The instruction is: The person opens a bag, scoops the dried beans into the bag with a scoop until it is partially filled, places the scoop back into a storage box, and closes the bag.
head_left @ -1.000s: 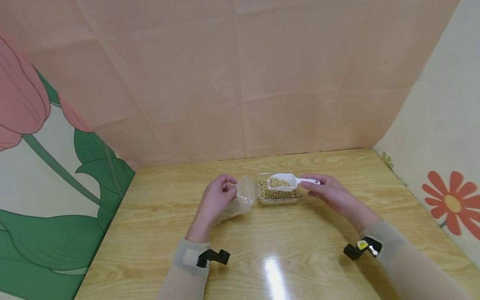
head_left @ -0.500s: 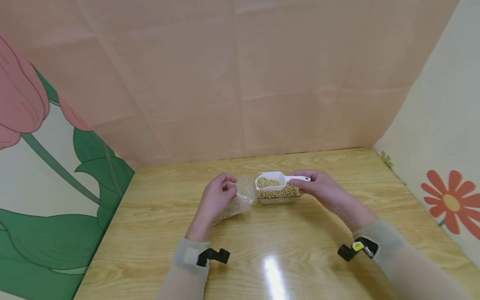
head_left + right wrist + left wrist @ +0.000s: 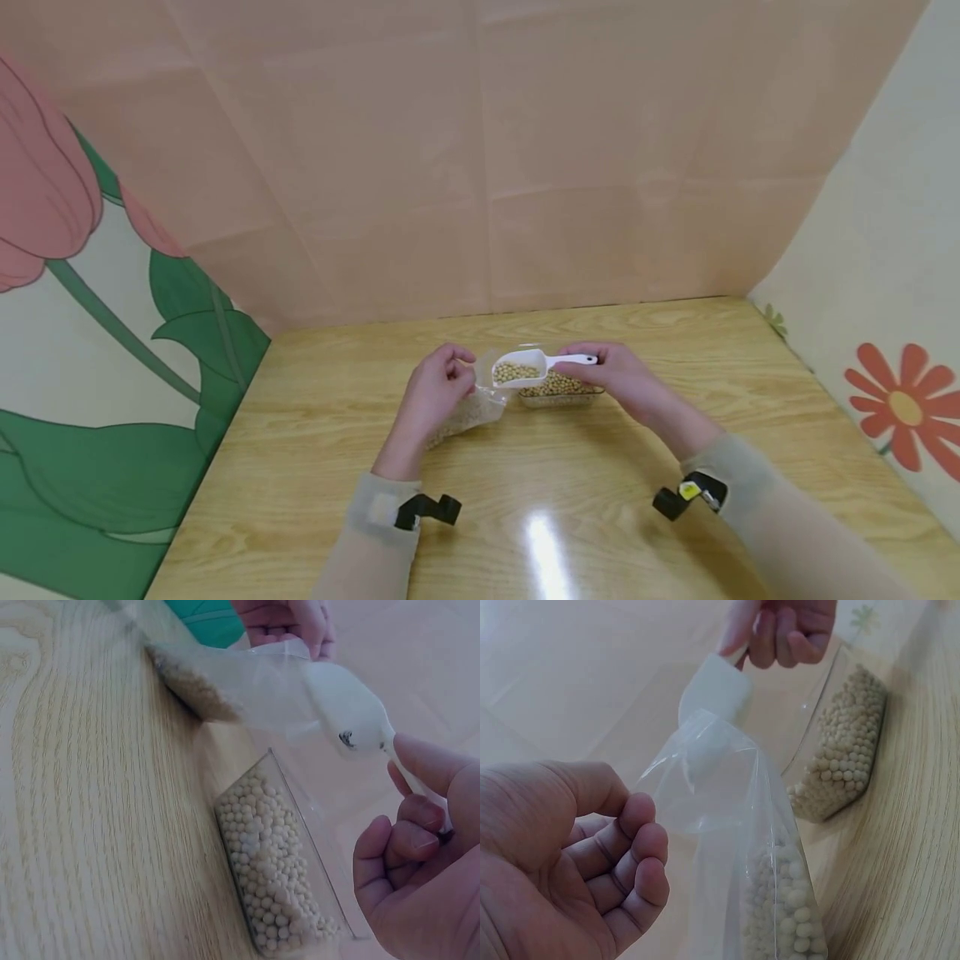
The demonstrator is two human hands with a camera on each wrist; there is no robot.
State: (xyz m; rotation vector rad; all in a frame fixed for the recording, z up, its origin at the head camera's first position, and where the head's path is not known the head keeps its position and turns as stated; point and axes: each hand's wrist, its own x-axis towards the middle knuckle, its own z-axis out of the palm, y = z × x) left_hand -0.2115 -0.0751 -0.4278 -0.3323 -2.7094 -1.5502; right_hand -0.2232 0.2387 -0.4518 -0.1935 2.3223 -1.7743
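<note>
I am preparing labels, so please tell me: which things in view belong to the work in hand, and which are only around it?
Belonging to the work:
white scoop, gripped by the right hand
small pale balls inside it
clear bag, pinched by the left hand
clear box of balls

Only around it:
wooden table
pink backdrop
flower-painted panels
black wrist-worn devices

On the table (image 3: pixel 247 475), the bag (image 3: pixel 474 410), with balls (image 3: pixel 793 915) in its lower part, lies just left of the container (image 3: pixel 558 401), which holds more. The left hand (image 3: pixel 435 385) is at the bag's mouth, the right hand (image 3: pixel 617 377) over the container's right end, and the ball-laden scoop (image 3: pixel 536 362) is between them, above the table. A backdrop (image 3: pixel 480 183) rises behind, with side panels (image 3: pixel 847 275) left and right.
</note>
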